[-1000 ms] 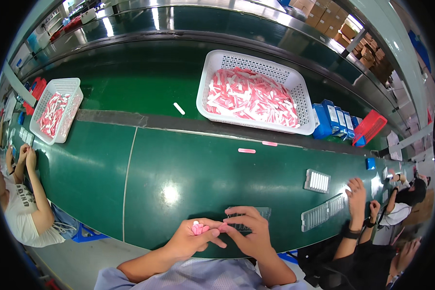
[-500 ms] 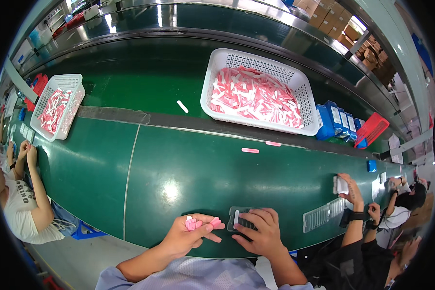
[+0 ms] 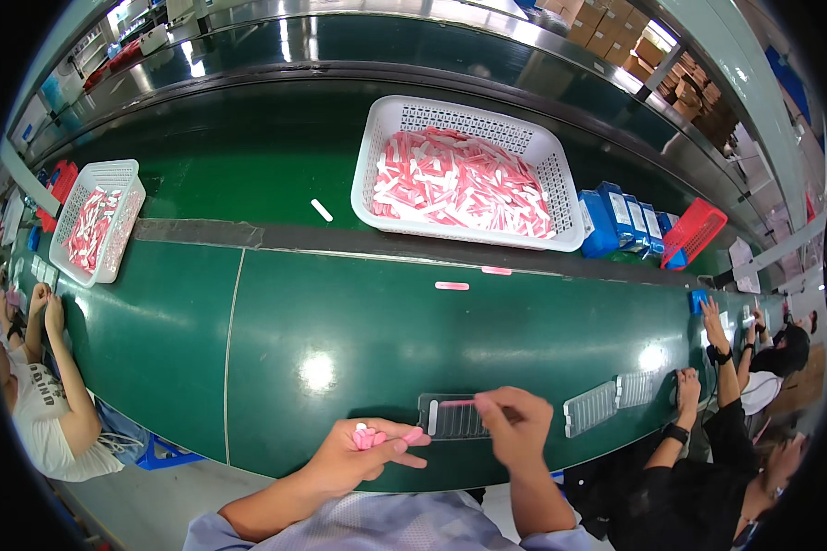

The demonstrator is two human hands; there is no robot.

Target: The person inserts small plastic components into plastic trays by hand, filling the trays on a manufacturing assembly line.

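My left hand (image 3: 347,461) is closed around a bunch of small pink and white nail files (image 3: 371,438), their rounded ends poking out past the fingers. Just right of it a clear slotted plastic tray (image 3: 466,426) lies at the table's near edge. One white nail file (image 3: 434,417) rests in the tray's leftmost slot. My right hand (image 3: 521,427) is over the tray's right end, thumb and forefinger pinched on a pink nail file (image 3: 457,402). That file lies across the tray's far edge; whether it touches the tray I cannot tell.
A large white basket (image 3: 469,235) of pink and white files stands beyond the table; a smaller basket (image 3: 129,220) is far left. Loose pink files (image 3: 451,286) lie mid-table. Blue packs (image 3: 606,225) and a red basket (image 3: 694,234) stand right. Co-workers' hands (image 3: 687,395) work near another clear tray (image 3: 590,410).
My right hand has lifted off the tray and now pinches a pink file above it. The tray shows more fully. The view has shifted slightly, and the neighbour at right has reached forward.
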